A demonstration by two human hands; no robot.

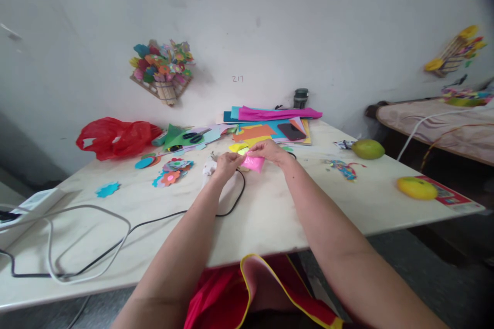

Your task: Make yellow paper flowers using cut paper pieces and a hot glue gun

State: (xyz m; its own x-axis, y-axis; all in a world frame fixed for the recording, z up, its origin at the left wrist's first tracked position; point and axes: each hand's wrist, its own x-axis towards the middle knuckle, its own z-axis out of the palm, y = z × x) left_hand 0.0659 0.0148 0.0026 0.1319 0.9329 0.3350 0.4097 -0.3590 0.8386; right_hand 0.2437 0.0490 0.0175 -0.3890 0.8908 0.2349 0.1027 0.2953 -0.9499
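Over the middle of the table, both my hands meet at a small, glossy, bright pink packet [253,164] with faint pale marks on it. My right hand [269,150] is closed, pinching the packet's top edge. My left hand [229,163] is closed too, its fingertips pressed together at the packet's left edge. Behind them lie yellow paper [255,141] and orange paper [257,131]. A whitish object [209,166], whose kind I cannot make out, sits left of my left hand, close to a black cable [242,190].
Paper flowers [171,178], a blue cutout [108,189], scissors [195,136] and a red plastic bag [116,138] lie to the left. A phone [291,132] rests on coloured sheets. Mangoes [368,149] lie to the right. Cables loop around a power strip [36,205].
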